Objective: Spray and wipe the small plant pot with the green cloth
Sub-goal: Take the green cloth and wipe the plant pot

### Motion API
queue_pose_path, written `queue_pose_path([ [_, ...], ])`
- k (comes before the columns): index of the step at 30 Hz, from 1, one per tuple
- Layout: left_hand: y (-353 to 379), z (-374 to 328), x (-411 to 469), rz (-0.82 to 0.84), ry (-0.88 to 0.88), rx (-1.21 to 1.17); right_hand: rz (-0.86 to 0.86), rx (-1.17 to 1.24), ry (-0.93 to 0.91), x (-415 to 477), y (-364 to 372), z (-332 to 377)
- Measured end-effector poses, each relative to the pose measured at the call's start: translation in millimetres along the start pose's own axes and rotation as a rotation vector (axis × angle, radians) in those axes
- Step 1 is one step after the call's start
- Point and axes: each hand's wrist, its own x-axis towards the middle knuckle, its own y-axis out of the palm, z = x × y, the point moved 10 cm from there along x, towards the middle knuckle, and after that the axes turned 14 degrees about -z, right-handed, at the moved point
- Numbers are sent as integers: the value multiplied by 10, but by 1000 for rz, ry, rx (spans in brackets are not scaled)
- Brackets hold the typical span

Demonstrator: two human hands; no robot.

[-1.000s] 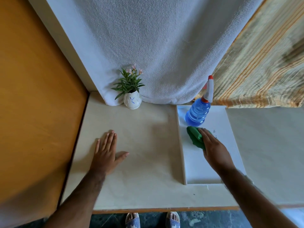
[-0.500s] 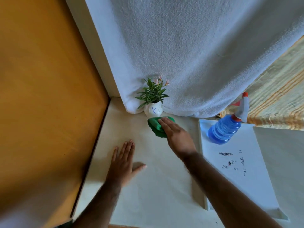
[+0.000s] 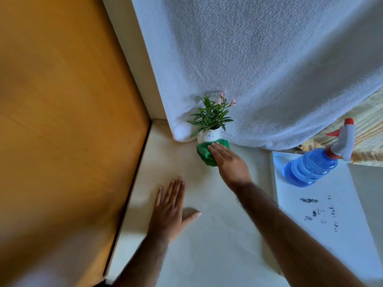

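The small plant pot (image 3: 209,136) is found at the back of the pale table (image 3: 207,235), against the hanging white towel (image 3: 259,69), and it lies directly beyond the fingertips of the right hand (image 3: 229,162), which is by far the nearer of the two hands. The green cloth (image 3: 206,153) is pressed flat under that hand's extended fingers and is pushed up against the pot's base, so cloth and pot are touching; the cloth is held by palm pressure rather than by a closed fist. The pot stands upright, its long axis vertical, so the coming wipe is judged to call for the cloth to be carried upward and around the wall, not merely slid along the table. The left hand (image 3: 169,212) is laid open and flat on the table, grasping nothing, well short of the pot. The spray bottle (image 3: 310,167) is seen lying tilted to the right, apart from both hands. One pot, one cloth, one bottle and two hands are counted.
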Motion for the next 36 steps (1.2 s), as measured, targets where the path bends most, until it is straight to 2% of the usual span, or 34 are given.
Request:
queue_pose_path([
  [3,-13,-8,13,-1,-3,-9,-1,15,19,-65,-34,-15],
  [8,-5,-7,33,28,-19,15,-134,14,-126,191,-165,180],
  [12,-25,-6,2,29,-17,25,-61,-21,-173,161,-40,132],
  [17,-37,6,20,7,-8,-9,12,-43,-109,-50,85,-49],
  [24,-38,5,29,21,-14,10,-134,-1,-180,226,-104,136],
  [32,-57,-15,28,23,-3,16,-27,-3,-197,130,46,55],
  [36,-61,-22,23,16,-1,17,-56,13,-200,181,-31,127],
])
